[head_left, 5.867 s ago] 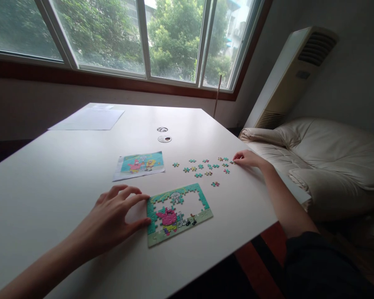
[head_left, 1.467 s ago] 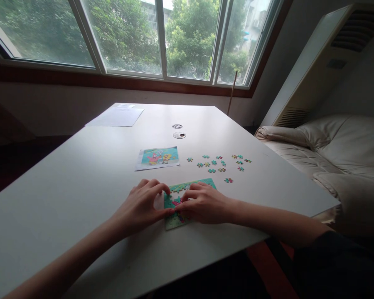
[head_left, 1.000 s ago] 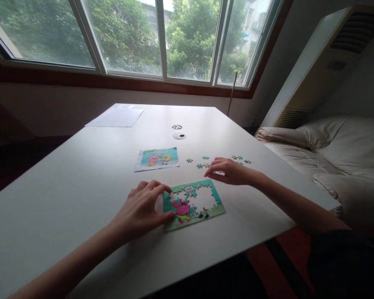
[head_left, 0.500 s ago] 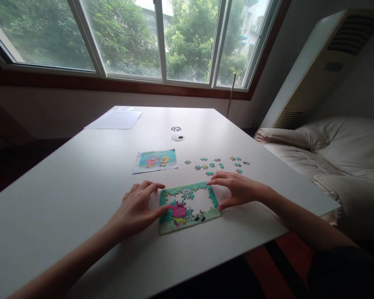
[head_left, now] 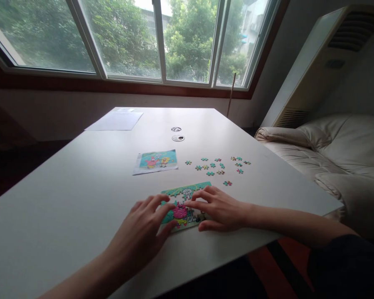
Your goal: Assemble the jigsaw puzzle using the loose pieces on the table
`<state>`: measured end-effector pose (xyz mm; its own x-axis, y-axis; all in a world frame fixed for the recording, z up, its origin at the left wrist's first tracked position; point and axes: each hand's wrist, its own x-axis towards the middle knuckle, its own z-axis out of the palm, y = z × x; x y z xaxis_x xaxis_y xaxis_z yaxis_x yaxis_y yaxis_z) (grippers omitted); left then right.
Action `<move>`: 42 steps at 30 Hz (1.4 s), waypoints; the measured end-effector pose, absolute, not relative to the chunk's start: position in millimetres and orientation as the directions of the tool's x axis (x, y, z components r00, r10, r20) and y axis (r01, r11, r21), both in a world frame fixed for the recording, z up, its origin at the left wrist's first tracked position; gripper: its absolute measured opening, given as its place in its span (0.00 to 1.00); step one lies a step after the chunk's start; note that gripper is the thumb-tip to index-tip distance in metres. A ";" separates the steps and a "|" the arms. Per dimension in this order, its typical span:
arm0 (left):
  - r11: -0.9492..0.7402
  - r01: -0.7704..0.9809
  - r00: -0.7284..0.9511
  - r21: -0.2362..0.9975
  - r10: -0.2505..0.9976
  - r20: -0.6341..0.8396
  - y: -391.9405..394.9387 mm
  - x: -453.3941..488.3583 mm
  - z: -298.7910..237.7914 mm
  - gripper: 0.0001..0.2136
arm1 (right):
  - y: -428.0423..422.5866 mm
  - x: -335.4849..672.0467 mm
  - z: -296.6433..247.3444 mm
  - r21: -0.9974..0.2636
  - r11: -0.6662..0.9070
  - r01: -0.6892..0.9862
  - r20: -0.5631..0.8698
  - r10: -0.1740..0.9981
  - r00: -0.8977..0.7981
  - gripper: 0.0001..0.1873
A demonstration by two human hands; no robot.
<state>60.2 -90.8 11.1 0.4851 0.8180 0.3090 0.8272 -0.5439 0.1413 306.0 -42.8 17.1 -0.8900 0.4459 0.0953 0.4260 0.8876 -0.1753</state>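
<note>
A partly assembled jigsaw puzzle [head_left: 180, 212] with a pink starfish character lies flat on the white table. My left hand [head_left: 151, 220] rests over its left side, fingers apart and holding nothing that I can see. From the right, my right hand [head_left: 220, 209] reaches over the puzzle with fingers stretched out, covering its right part. Beyond my right hand are several loose puzzle pieces [head_left: 212, 165], and a single piece [head_left: 227, 183] lies nearer to it. A printed reference picture [head_left: 156, 161] of the cartoon characters lies behind the puzzle.
The white table [head_left: 65, 187] extends toward the window. Two round cable-hole covers [head_left: 178, 138] are set in its middle, and paper sheets [head_left: 115, 120] lie at the far left. To the right stands a cream leather sofa [head_left: 352, 145], with a tall air conditioner [head_left: 318, 62] behind it.
My right hand has moved left from the puzzle's right edge to over its middle, uncovering a loose piece. My left hand has shifted slightly right and nearer to me, over the puzzle's left side.
</note>
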 end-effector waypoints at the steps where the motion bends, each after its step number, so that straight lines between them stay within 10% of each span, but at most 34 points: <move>1: -0.590 0.800 0.534 0.111 0.784 0.317 -97.4 63.7 11.3 0.11 | -44.0 304.2 16.0 -0.182 0.892 0.414 0.097 0.435 -0.895 0.34; 15: -0.717 0.652 0.750 -0.245 0.565 0.343 -116.1 70.6 4.0 0.17 | -43.9 305.0 7.3 -0.213 0.910 0.355 0.107 0.383 -0.918 0.38; 27: -0.801 0.585 0.763 -0.128 0.490 0.421 -101.6 64.1 10.9 0.13 | -25.7 320.8 32.4 -0.330 0.884 0.333 0.119 0.388 -0.914 0.17; 37: -0.846 0.525 0.737 -0.099 0.393 0.550 -100.1 56.3 9.1 0.10 | 28.8 412.3 57.3 -0.374 0.522 0.767 -0.224 0.752 -0.620 0.10; 42: -0.846 0.523 0.736 -0.105 0.386 0.556 -100.2 54.9 8.5 0.10 | 45.2 442.4 60.3 -0.307 0.367 0.878 -0.131 0.897 -0.421 0.12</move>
<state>54.9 -100.2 8.5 0.7358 0.3864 0.5562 0.5233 -0.8457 -0.1047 442.4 45.2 60.3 -0.4212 0.8974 -0.1314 0.8779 0.3670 -0.3074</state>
